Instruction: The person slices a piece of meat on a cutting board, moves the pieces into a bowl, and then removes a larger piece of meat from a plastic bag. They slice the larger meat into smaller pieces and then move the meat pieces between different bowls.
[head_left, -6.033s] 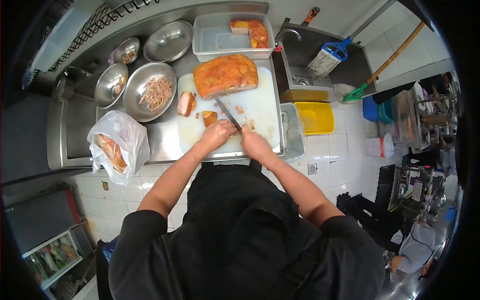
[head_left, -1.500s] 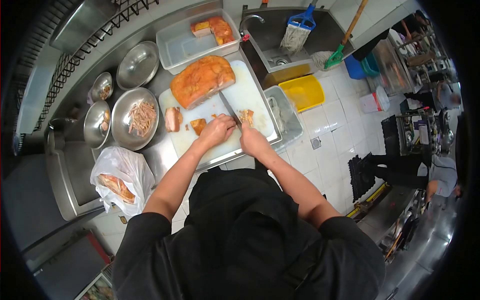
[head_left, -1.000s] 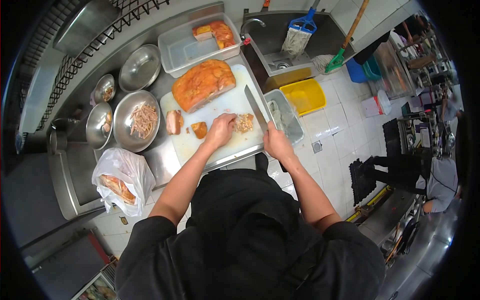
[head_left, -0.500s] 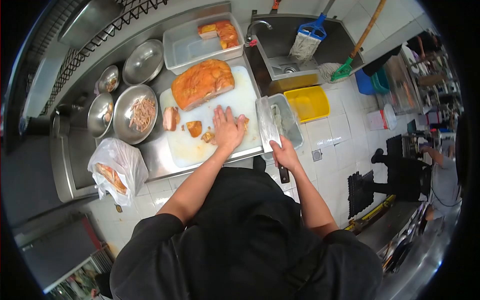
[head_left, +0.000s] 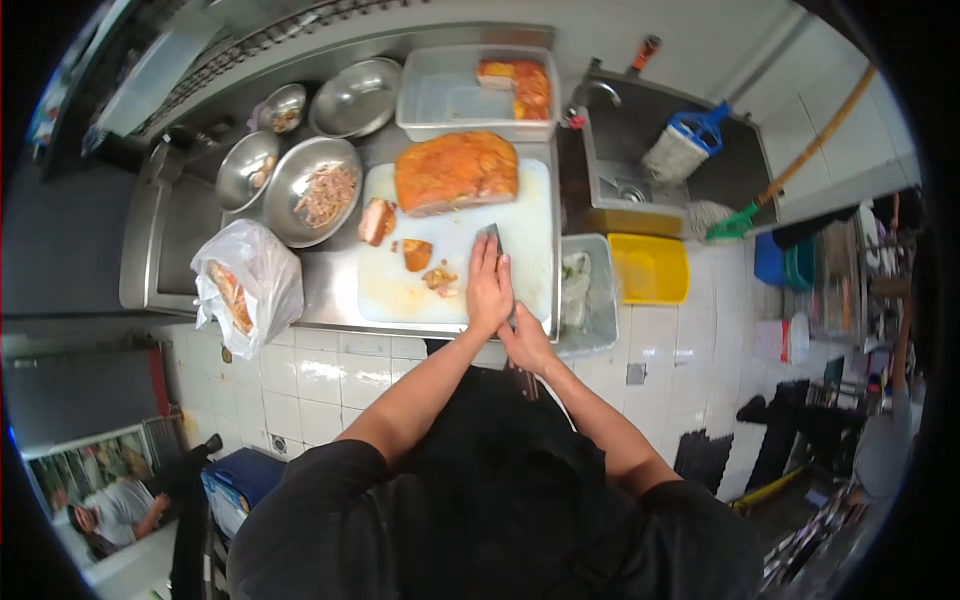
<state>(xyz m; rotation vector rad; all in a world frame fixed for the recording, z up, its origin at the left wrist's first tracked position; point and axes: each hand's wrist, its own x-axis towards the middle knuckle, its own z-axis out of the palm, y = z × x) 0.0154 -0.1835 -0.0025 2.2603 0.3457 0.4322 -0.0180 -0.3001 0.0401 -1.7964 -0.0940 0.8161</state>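
My left hand lies flat, fingers together, on top of the cleaver blade at the right side of the white cutting board. My right hand grips the cleaver's dark handle at the counter's front edge. The cut meat under the blade is hidden. Small chopped bits lie just left of my left hand. A meat chunk and a thicker slice sit further left. A large orange roast slab rests at the board's far end.
A steel bowl of shredded meat and smaller bowls stand left of the board. A plastic bag with meat sits front left. A clear tub holds more roast. Sink, grey bin and yellow bin lie right.
The cleaver came down from its raised position at the right onto the board. My left hand shifted from the board surface onto the flat of the blade. The camera view swung left.
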